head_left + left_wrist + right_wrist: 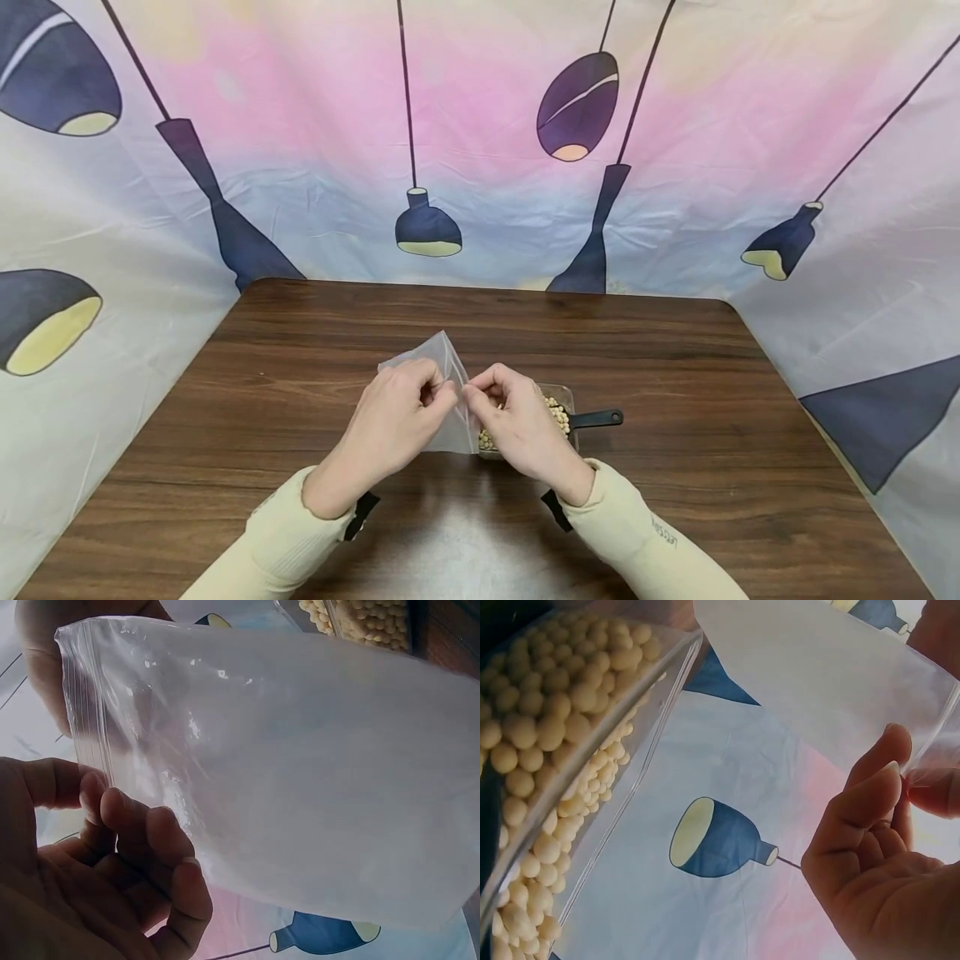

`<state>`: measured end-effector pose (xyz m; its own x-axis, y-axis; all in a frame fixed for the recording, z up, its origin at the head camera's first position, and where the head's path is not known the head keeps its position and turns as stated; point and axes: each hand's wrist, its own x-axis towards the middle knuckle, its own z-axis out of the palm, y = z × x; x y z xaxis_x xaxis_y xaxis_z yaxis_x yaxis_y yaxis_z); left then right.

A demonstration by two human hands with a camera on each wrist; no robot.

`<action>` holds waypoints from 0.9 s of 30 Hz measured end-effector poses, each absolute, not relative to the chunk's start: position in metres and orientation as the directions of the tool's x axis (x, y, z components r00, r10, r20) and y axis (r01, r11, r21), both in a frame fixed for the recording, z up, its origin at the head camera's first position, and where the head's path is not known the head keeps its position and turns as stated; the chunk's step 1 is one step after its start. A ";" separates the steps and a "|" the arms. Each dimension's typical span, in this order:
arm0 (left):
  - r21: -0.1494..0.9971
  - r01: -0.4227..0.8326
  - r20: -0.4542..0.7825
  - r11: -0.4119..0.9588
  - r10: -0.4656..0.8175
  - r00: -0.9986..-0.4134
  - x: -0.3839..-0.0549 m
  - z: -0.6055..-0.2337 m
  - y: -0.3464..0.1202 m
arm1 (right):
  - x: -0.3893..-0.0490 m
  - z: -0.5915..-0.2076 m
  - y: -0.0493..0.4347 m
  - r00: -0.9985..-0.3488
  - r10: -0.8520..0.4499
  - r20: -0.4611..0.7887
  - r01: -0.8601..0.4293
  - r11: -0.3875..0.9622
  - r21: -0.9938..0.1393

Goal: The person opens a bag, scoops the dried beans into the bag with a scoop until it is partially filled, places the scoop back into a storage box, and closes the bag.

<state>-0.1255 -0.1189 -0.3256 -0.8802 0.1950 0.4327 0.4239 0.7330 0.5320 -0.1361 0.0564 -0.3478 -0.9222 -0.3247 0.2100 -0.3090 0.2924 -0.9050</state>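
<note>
A clear zip-lock bag (315, 772) hangs between my two hands above the table, flat and with nothing visible inside. My left hand (393, 408) pinches its zip edge between thumb and index finger, as the left wrist view shows, with the other fingers curled. Close beside it, my right hand (525, 417) pinches the same edge with thumb and fingertips. Under and behind the right hand stands a clear plastic container (622, 847) of pale round beans (547, 712), which look like soybeans. A black-handled scoop (596, 418) rests in it, its handle sticking out to the right.
The dark wooden table (300, 350) extends around the hands on all sides. A patterned cloth (315, 100) with printed lamps hangs behind the table and along both sides.
</note>
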 end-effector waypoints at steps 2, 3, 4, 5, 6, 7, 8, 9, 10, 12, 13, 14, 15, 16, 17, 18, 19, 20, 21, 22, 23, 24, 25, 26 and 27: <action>0.530 0.423 0.433 0.735 0.194 -0.880 -0.126 -0.325 -0.119 | -0.136 -0.348 0.056 -0.929 -0.306 0.208 -0.304 0.312 -0.900; 0.529 0.422 0.432 0.736 0.194 -0.881 -0.125 -0.325 -0.119 | -0.135 -0.348 0.056 -0.932 -0.296 0.211 -0.305 0.324 -0.896; 0.528 0.421 0.432 0.737 0.194 -0.881 -0.126 -0.325 -0.119 | -0.136 -0.348 0.057 -0.935 -0.283 0.216 -0.308 0.338 -0.889; 0.527 0.419 0.431 0.739 0.193 -0.882 -0.125 -0.325 -0.119 | -0.136 -0.348 0.057 -0.937 -0.268 0.223 -0.312 0.355 -0.882; 0.524 0.417 0.429 0.742 0.192 -0.882 -0.125 -0.325 -0.119 | -0.136 -0.348 0.057 -0.938 -0.253 0.235 -0.319 0.372 -0.872; 0.521 0.415 0.429 0.746 0.191 -0.883 -0.125 -0.325 -0.119 | -0.137 -0.349 0.057 -0.940 -0.239 0.244 -0.323 0.387 -0.864; 0.520 0.413 0.428 0.748 0.190 -0.884 -0.125 -0.325 -0.119 | -0.138 -0.349 0.057 -0.940 -0.227 0.254 -0.328 0.400 -0.856; 0.518 0.412 0.427 0.750 0.191 -0.884 -0.125 -0.324 -0.119 | -0.139 -0.349 0.058 -0.940 -0.215 0.265 -0.334 0.415 -0.847; 0.517 0.411 0.426 0.751 0.190 -0.884 -0.125 -0.324 -0.120 | -0.140 -0.350 0.058 -0.940 -0.204 0.274 -0.338 0.426 -0.839; 0.518 0.404 0.420 0.754 0.188 -0.888 -0.126 -0.322 -0.120 | -0.142 -0.351 0.060 -0.938 -0.191 0.288 -0.344 0.440 -0.829; 0.520 0.401 0.417 0.754 0.186 -0.890 -0.125 -0.321 -0.121 | -0.143 -0.351 0.060 -0.938 -0.187 0.292 -0.345 0.445 -0.826; 0.524 0.393 0.410 0.755 0.181 -0.894 -0.125 -0.320 -0.121 | -0.144 -0.351 0.061 -0.938 -0.183 0.294 -0.345 0.451 -0.823; 0.526 0.387 0.405 0.757 0.177 -0.897 -0.125 -0.319 -0.122 | -0.145 -0.351 0.062 -0.939 -0.180 0.293 -0.344 0.454 -0.822; 0.529 0.378 0.400 0.760 0.169 -0.901 -0.125 -0.318 -0.122 | -0.146 -0.351 0.063 -0.940 -0.175 0.292 -0.341 0.456 -0.822; 0.531 0.369 0.395 0.763 0.162 -0.904 -0.125 -0.317 -0.123 | -0.147 -0.351 0.064 -0.941 -0.170 0.291 -0.337 0.461 -0.821; 0.532 0.363 0.393 0.765 0.156 -0.906 -0.125 -0.316 -0.124 | -0.147 -0.351 0.065 -0.944 -0.162 0.288 -0.330 0.466 -0.821; 0.532 0.356 0.391 0.768 0.150 -0.908 -0.125 -0.315 -0.124 | -0.148 -0.350 0.065 -0.946 -0.154 0.287 -0.325 0.471 -0.820; 0.532 0.350 0.390 0.771 0.143 -0.909 -0.125 -0.314 -0.125 | -0.149 -0.350 0.066 -0.947 -0.144 0.285 -0.319 0.476 -0.819; 0.534 0.346 0.390 0.772 0.138 -0.911 -0.125 -0.313 -0.126 | -0.150 -0.349 0.067 -0.949 -0.134 0.285 -0.314 0.481 -0.818; 0.535 0.340 0.389 0.773 0.132 -0.912 -0.125 -0.313 -0.126 | -0.150 -0.348 0.068 -0.950 -0.126 0.287 -0.312 0.483 -0.818; 0.536 0.336 0.387 0.775 0.128 -0.913 -0.124 -0.312 -0.127 | -0.150 -0.348 0.069 -0.949 -0.119 0.293 -0.312 0.491 -0.813; 0.537 0.331 0.388 0.775 0.122 -0.914 -0.124 -0.311 -0.128 | -0.150 -0.347 0.070 -0.947 -0.115 0.301 -0.317 0.494 -0.810; 0.538 0.328 0.390 0.776 0.116 -0.914 -0.124 -0.310 -0.129 | -0.150 -0.347 0.072 -0.943 -0.113 0.314 -0.327 0.500 -0.802; 0.541 0.324 0.390 0.776 0.110 -0.914 -0.124 -0.309 -0.129 | -0.150 -0.346 0.073 -0.938 -0.114 0.328 -0.339 0.509 -0.791; 0.543 0.322 0.390 0.776 0.106 -0.915 -0.124 -0.309 -0.130 | -0.150 -0.346 0.074 -0.933 -0.119 0.340 -0.351 0.514 -0.782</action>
